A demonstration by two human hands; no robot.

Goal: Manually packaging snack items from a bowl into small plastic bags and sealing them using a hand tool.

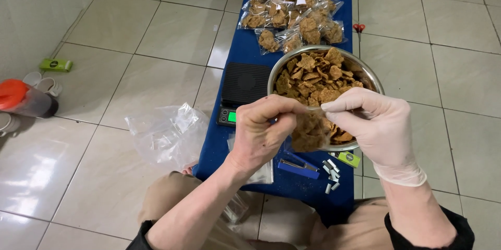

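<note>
Both my hands hold a small clear bag of brown crisps (309, 131) above the near rim of a metal bowl (365, 72) filled with more crisps. My left hand (261, 132), bare, pinches the bag's top left edge. My right hand (373, 125), in a white glove, pinches the top right edge. The bag hangs between them, partly covering the bowl's front. A black digital scale (243, 89) with a green display sits just left of the bowl on a blue mat (242, 46).
Several filled crisp bags (292, 13) lie farther along the mat. A blue stapler (298, 167), loose staple strips (331, 174) and a small green box (348, 159) lie near my knees. Empty clear bags (169, 132) rest on the tiled floor left; an orange-lidded bottle (23, 101) stands at the far left.
</note>
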